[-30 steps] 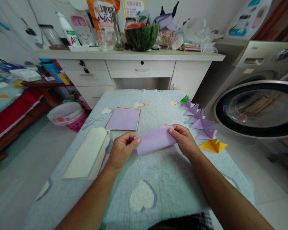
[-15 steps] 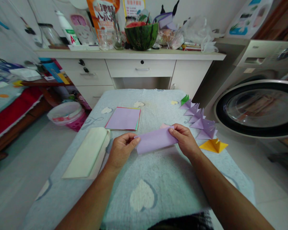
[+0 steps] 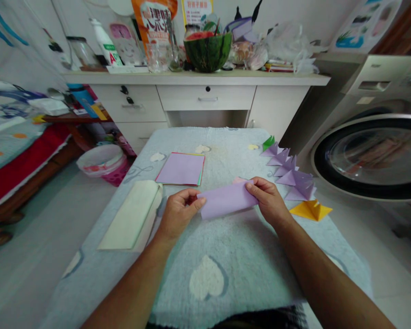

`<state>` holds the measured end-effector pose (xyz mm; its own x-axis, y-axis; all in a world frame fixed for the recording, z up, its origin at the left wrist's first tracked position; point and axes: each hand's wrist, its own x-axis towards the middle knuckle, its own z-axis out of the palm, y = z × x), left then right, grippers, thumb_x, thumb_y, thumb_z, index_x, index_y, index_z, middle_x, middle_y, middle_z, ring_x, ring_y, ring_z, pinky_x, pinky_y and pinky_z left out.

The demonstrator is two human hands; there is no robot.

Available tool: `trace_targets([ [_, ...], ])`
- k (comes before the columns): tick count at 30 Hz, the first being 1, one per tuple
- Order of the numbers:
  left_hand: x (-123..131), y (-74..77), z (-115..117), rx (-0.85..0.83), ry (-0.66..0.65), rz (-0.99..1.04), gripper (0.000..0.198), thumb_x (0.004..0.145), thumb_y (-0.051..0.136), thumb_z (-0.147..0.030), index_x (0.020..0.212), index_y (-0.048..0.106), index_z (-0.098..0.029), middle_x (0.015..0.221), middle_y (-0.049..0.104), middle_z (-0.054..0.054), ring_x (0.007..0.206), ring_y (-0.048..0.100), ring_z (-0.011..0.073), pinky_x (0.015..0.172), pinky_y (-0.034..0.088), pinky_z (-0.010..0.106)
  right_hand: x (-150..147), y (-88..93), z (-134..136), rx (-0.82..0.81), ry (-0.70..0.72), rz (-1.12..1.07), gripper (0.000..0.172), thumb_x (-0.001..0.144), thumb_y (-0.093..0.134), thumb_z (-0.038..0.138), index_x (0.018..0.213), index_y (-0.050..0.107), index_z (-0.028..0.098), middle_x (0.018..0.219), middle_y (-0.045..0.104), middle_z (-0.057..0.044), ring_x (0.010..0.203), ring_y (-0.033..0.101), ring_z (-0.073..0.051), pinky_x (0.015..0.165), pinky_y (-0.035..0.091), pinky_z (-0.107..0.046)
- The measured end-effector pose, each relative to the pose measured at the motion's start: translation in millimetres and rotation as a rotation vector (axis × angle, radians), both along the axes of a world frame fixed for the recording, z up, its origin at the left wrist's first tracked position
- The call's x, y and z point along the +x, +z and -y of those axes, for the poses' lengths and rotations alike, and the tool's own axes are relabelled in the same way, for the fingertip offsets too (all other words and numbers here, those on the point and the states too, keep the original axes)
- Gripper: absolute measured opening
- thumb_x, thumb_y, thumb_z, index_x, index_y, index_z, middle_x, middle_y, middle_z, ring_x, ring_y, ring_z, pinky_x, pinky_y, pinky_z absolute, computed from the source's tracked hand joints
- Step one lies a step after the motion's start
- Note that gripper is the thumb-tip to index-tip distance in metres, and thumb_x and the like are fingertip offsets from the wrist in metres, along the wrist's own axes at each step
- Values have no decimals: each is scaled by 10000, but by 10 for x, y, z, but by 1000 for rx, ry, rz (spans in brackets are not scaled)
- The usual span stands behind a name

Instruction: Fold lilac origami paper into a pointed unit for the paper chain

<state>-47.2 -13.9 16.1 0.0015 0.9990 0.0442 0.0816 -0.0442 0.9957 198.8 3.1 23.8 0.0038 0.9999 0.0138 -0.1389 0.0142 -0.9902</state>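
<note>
A purple sheet of paper (image 3: 228, 198), folded into a long strip, is held slightly above the cloth-covered table (image 3: 178, 283). My left hand (image 3: 180, 212) pinches its left end between thumb and fingers. At the upper right corner my right hand (image 3: 269, 198) grips it the same way. Behind the strip a bit of pink (image 3: 239, 179) shows, mostly hidden. Beyond my left hand lies a stack of coloured square paper (image 3: 181, 169), purple on top. Folded purple paper pieces (image 3: 286, 171) stand in a row to the right, between a green folded piece (image 3: 268, 142) and a yellow one (image 3: 311, 210).
A pale green folded paper packet (image 3: 130, 217) rests on the table's left side. Behind stands a white cabinet (image 3: 205, 97) bearing a cut watermelon (image 3: 208, 52), jars and bags. A washing machine (image 3: 359, 87) is at right, a pink bin (image 3: 104, 164) at left.
The whole view has shifted slightly, so everything appears a little further right. Both hands keep the same hold on the purple paper.
</note>
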Motion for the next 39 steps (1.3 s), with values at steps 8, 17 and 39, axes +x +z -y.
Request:
trace_targets([
  [8,-10,-43,-14,11,19,-5,220,709,756,-356,777,676,-162,652,577,-18,609,512,105,583,395,214,6,-13,1,17,12,-10,257,724,755,423,671,619,212,602,530,37,554,402,-109,535,277,-246],
  [17,-17,-52,-17,13,6,-19,203,723,745,-346,778,662,-169,661,563,-21,624,505,101,580,387,207,2,-1,-1,14,12,-18,269,709,769,425,669,620,205,603,537,34,556,410,-104,528,287,-238],
  [39,-24,-62,-16,9,-1,-19,217,742,724,-353,771,641,-155,656,560,-25,607,500,95,576,379,207,4,-7,3,24,18,15,239,738,732,392,685,619,189,604,528,42,559,407,-92,534,284,-222],
])
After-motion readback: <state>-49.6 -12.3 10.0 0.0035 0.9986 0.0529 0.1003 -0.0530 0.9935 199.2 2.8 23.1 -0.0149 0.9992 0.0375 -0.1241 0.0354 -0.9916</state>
